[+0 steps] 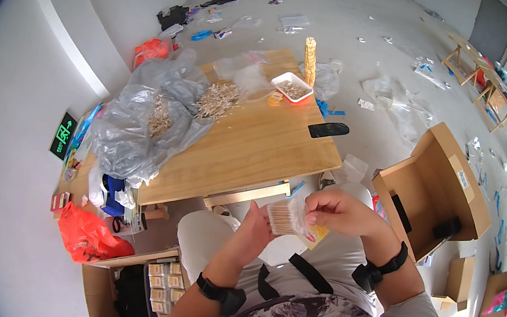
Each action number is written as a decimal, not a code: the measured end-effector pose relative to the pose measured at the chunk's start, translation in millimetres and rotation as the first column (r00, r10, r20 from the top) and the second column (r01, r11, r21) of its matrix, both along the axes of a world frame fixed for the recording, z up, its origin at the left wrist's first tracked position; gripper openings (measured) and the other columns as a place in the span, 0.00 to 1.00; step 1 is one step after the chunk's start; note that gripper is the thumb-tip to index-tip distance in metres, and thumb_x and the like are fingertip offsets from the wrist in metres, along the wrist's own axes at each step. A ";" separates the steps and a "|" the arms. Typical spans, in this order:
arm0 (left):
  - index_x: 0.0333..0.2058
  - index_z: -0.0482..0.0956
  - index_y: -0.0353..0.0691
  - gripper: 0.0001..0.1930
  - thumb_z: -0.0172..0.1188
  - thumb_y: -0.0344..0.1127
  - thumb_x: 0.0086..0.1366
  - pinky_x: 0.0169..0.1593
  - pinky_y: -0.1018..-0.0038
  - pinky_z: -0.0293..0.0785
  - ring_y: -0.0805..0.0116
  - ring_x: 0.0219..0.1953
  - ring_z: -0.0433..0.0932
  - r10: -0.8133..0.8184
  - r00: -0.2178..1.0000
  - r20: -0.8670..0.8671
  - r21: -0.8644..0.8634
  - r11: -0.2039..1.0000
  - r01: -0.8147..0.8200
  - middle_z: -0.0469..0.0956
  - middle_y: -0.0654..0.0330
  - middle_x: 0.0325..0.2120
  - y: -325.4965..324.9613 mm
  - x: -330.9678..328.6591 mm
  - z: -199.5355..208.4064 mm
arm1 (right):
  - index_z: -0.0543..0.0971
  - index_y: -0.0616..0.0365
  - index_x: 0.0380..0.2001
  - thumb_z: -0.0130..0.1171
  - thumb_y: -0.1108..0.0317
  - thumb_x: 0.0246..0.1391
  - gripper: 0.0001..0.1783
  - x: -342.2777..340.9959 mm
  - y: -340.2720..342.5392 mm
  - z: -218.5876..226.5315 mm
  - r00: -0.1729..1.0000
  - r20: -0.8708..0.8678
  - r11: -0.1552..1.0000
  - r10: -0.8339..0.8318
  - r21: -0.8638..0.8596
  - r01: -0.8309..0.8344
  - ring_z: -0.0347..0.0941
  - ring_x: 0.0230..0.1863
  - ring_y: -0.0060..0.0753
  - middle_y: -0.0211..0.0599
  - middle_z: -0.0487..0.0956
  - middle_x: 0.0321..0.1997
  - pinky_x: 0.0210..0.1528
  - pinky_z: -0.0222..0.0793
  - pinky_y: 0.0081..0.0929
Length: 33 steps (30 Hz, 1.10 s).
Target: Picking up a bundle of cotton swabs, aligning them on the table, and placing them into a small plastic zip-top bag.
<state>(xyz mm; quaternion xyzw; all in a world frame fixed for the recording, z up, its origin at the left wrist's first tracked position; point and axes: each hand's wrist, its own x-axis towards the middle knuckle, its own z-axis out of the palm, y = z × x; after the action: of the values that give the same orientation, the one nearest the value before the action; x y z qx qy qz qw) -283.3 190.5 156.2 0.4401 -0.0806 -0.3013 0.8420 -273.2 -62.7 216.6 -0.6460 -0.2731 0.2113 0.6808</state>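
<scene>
Over my lap is a clear plastic pack of cotton swabs point(284, 217), its swabs lined up side by side. My left hand point(253, 232) supports it from the left, thumb raised and the other fingers partly hidden behind it. At the pack's right end, my right hand point(338, 212) pinches the clear wrapping between bent fingers. Below that hand a yellow printed piece point(316, 237) shows; whether it belongs to the pack I cannot tell. Loose swabs lie in a heap point(217, 100) on the wooden table point(248, 151) in front of me.
Grey plastic bags point(137, 105) with more swabs cover the table's left side. A white tray point(291, 89) of swabs stands at the far edge. An open cardboard box point(436, 186) is at my right. Lower left, a box holds stacked small packs point(163, 286) beside a red bag point(90, 236).
</scene>
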 end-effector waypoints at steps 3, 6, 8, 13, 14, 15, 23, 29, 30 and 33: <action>0.66 0.65 0.38 0.31 0.46 0.56 0.78 0.66 0.60 0.69 0.63 0.62 0.74 -0.045 0.999 -0.008 -0.117 0.992 0.044 0.73 0.54 0.62 -6.2 -3.9 6.0 | 0.80 0.60 0.39 0.60 0.70 0.68 0.05 -0.3 -0.9 0.8 0.999 0.004 0.999 -0.032 -0.012 0.032 0.67 0.36 0.10 0.20 0.77 0.34 0.38 0.65 0.17; 0.62 0.69 0.38 0.23 0.53 0.47 0.77 0.59 0.64 0.77 0.65 0.55 0.79 0.090 0.996 0.012 -0.054 0.995 -0.089 0.78 0.58 0.57 -1.8 -0.4 0.9 | 0.80 0.61 0.41 0.61 0.72 0.66 0.04 1.1 -4.7 0.1 0.997 0.024 0.992 -0.071 -0.102 0.073 0.68 0.38 0.11 0.22 0.77 0.35 0.40 0.67 0.17; 0.60 0.72 0.39 0.20 0.55 0.43 0.76 0.55 0.67 0.80 0.66 0.52 0.82 0.168 0.986 0.009 -0.048 0.985 -0.168 0.80 0.60 0.53 4.6 2.9 3.9 | 0.80 0.61 0.42 0.61 0.74 0.65 0.05 1.2 -5.9 -1.2 0.995 0.030 0.982 -0.096 -0.163 0.099 0.70 0.39 0.13 0.24 0.78 0.37 0.42 0.68 0.18; 0.57 0.73 0.39 0.16 0.55 0.39 0.76 0.51 0.66 0.80 0.67 0.48 0.82 0.428 0.902 0.058 -0.116 0.900 -0.420 0.81 0.58 0.50 27.3 0.1 26.7 | 0.80 0.59 0.51 0.64 0.76 0.63 0.14 -3.4 -8.7 7.2 0.961 -0.044 0.956 -0.274 -0.122 0.267 0.77 0.36 0.14 0.27 0.82 0.35 0.41 0.75 0.16; 0.57 0.73 0.39 0.16 0.55 0.39 0.76 0.51 0.66 0.80 0.67 0.48 0.82 0.427 0.902 0.059 -0.115 0.901 -0.419 0.81 0.58 0.50 31.0 0.0 30.3 | 0.80 0.59 0.51 0.64 0.76 0.63 0.14 -3.8 -9.1 6.2 0.961 -0.044 0.956 -0.274 -0.120 0.268 0.77 0.36 0.14 0.27 0.82 0.35 0.41 0.75 0.16; 0.57 0.72 0.38 0.16 0.55 0.37 0.76 0.52 0.66 0.80 0.66 0.49 0.82 0.447 0.889 0.096 -0.117 0.892 -0.436 0.81 0.57 0.50 34.4 0.0 33.8 | 0.80 0.60 0.50 0.63 0.76 0.63 0.12 -4.3 -9.2 4.3 0.958 -0.083 0.960 -0.276 -0.078 0.270 0.78 0.36 0.15 0.29 0.82 0.35 0.41 0.76 0.17; 0.58 0.72 0.36 0.17 0.56 0.35 0.75 0.54 0.65 0.80 0.64 0.50 0.83 0.488 0.839 0.239 -0.016 0.866 -0.499 0.81 0.55 0.52 41.4 -3.2 46.9 | 0.74 0.62 0.48 0.61 0.76 0.65 0.11 -5.9 6.9 -7.6 0.903 -0.318 0.934 -0.289 0.113 0.339 0.84 0.42 0.26 0.40 0.83 0.42 0.45 0.82 0.23; 0.57 0.73 0.34 0.17 0.59 0.31 0.73 0.60 0.67 0.75 0.68 0.53 0.80 0.339 0.914 0.222 0.004 0.937 -0.348 0.81 0.56 0.52 30.8 -8.2 45.4 | 0.73 0.59 0.44 0.60 0.73 0.66 0.07 -6.9 27.2 -5.3 0.854 -0.462 0.907 -0.241 0.206 0.367 0.84 0.43 0.29 0.38 0.83 0.42 0.46 0.82 0.25; 0.57 0.74 0.34 0.17 0.59 0.31 0.73 0.60 0.68 0.73 0.69 0.54 0.79 0.296 0.918 0.264 0.032 0.949 -0.315 0.81 0.56 0.52 31.8 -7.9 37.6 | 0.74 0.59 0.43 0.61 0.72 0.66 0.07 -3.9 28.4 -13.1 0.853 -0.458 0.906 -0.250 0.199 0.372 0.84 0.42 0.27 0.36 0.83 0.40 0.46 0.82 0.24; 0.57 0.75 0.33 0.18 0.61 0.31 0.72 0.61 0.69 0.72 0.70 0.54 0.78 0.226 0.924 0.310 0.112 0.956 -0.272 0.81 0.57 0.52 23.6 -11.7 48.1 | 0.76 0.58 0.42 0.63 0.69 0.65 0.07 1.8 37.0 -21.9 0.844 -0.434 0.896 -0.315 0.156 0.415 0.82 0.40 0.23 0.32 0.83 0.38 0.42 0.79 0.22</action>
<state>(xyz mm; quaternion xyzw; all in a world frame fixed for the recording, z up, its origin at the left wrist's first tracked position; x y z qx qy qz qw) -295.0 214.0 204.3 0.5499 -0.1246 -0.1283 0.8158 -271.4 -25.7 194.7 -0.5409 -0.0236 0.1685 0.8237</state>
